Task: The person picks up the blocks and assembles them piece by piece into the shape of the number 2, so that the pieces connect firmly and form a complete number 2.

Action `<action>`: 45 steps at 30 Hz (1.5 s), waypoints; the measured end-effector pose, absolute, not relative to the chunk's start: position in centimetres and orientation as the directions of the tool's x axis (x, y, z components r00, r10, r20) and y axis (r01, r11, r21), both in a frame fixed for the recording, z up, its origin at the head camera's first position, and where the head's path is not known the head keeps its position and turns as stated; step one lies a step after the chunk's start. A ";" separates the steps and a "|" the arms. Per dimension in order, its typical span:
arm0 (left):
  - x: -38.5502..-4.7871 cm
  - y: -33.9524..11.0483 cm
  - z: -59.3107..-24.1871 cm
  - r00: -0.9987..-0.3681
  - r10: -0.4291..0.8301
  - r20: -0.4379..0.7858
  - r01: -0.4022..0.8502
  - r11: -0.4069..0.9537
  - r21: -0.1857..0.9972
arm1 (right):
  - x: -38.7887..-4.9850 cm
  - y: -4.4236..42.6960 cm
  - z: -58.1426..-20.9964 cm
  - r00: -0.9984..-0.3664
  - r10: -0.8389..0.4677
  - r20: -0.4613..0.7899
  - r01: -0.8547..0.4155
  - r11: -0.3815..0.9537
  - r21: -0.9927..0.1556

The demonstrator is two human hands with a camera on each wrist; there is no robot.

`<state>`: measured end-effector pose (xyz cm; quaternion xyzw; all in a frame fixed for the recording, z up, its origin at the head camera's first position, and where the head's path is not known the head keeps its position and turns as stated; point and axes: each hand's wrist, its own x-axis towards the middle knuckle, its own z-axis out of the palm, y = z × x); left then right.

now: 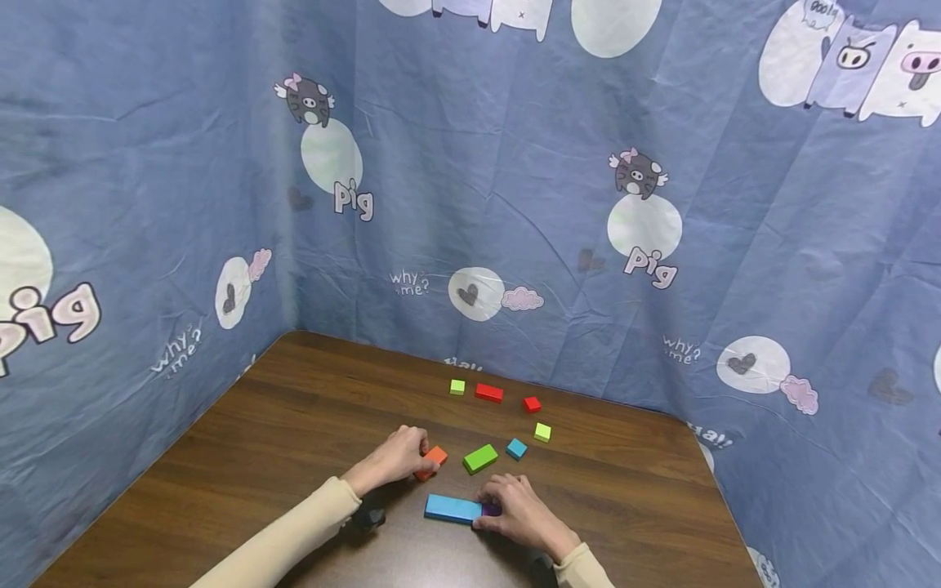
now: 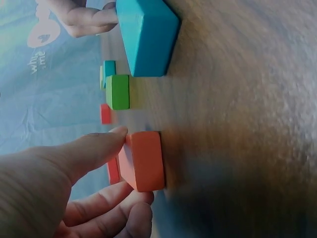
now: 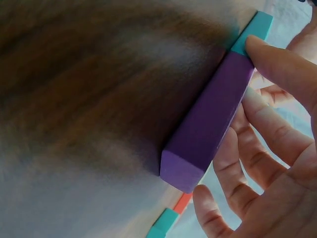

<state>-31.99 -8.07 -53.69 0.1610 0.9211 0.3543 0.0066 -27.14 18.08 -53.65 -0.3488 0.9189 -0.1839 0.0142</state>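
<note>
In the head view, my left hand (image 1: 397, 457) pinches an orange block (image 1: 437, 456) between thumb and fingers; the block rests on the wooden table. My right hand (image 1: 524, 513) holds a purple block (image 3: 210, 111), with the thumb on one side and fingers along the other. That purple block lies end to end with a long blue block (image 1: 452, 508), and the right thumb sits at their joint in the right wrist view. From the left wrist view, the blue block's near end (image 2: 153, 44) stands apart from the orange one. Much of the purple block is hidden in the head view.
Beyond the hands lie a green block (image 1: 480, 459), a small blue cube (image 1: 517, 449), a yellow-green cube (image 1: 542, 433), a red cube (image 1: 532, 404), a red block (image 1: 488, 393) and another yellow-green cube (image 1: 457, 387). A blue printed curtain (image 1: 441, 229) borders the table (image 1: 309, 400).
</note>
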 end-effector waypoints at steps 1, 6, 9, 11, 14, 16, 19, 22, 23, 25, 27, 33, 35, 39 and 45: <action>-32.0 -8.0 -53.7 -0.949 0.299 0.098 0.287 0.695 0.660 | -27.1 18.1 -53.6 -0.757 -0.646 0.102 -0.635 0.689 -0.349; -32.0 -7.9 -53.9 -0.954 0.289 0.081 0.267 0.694 0.668 | -27.1 18.0 -53.7 -0.757 -0.644 0.111 -0.636 0.686 -0.354; -32.1 -7.9 -53.9 -0.951 0.293 0.095 0.281 0.696 0.661 | -27.1 17.9 -53.8 -0.763 -0.637 0.112 -0.629 0.691 -0.357; -32.1 -7.9 -53.9 -0.951 0.294 0.099 0.284 0.698 0.657 | -27.1 17.9 -53.8 -0.767 -0.631 0.114 -0.625 0.694 -0.358; -31.8 -7.7 -53.8 -0.951 0.295 0.092 0.282 0.704 0.652 | -27.1 17.8 -53.8 -0.762 -0.634 0.131 -0.633 0.688 -0.355; -31.6 -7.6 -53.6 -0.950 0.298 0.094 0.286 0.705 0.649 | -27.1 17.8 -53.9 -0.755 -0.638 0.149 -0.644 0.681 -0.348; -31.2 -7.4 -53.5 -0.948 0.305 0.095 0.292 0.707 0.644 | -27.1 17.8 -53.9 -0.753 -0.639 0.157 -0.648 0.678 -0.347; -31.0 -7.1 -53.6 -0.944 0.314 0.097 0.302 0.710 0.636 | -27.1 17.8 -53.8 -0.755 -0.637 0.155 -0.646 0.680 -0.347; -30.9 -7.0 -53.6 -0.944 0.316 0.095 0.302 0.709 0.637 | -27.0 17.8 -53.9 -0.754 -0.638 0.157 -0.647 0.680 -0.343; -30.7 -6.9 -53.7 -0.941 0.322 0.104 0.312 0.707 0.635 | -27.0 17.9 -53.8 -0.754 -0.638 0.157 -0.648 0.682 -0.340; -30.5 -6.8 -53.8 -0.938 0.330 0.102 0.316 0.701 0.639 | -26.9 17.9 -53.9 -0.753 -0.638 0.162 -0.650 0.682 -0.336; -30.2 -6.5 -53.9 -0.938 0.334 0.090 0.311 0.700 0.643 | -26.7 18.1 -53.9 -0.741 -0.647 0.182 -0.666 0.671 -0.326; -30.2 -6.5 -53.9 -0.939 0.329 0.096 0.311 0.701 0.641 | -26.8 18.1 -53.9 -0.744 -0.644 0.178 -0.662 0.673 -0.330; -30.1 -6.4 -54.1 -0.940 0.322 0.111 0.317 0.709 0.630 | -26.9 18.1 -53.7 -0.759 -0.633 0.153 -0.642 0.687 -0.341; -29.9 -6.5 -54.2 -0.943 0.305 0.132 0.316 0.705 0.635 | -27.1 17.9 -53.5 -0.764 -0.633 0.124 -0.634 0.702 -0.326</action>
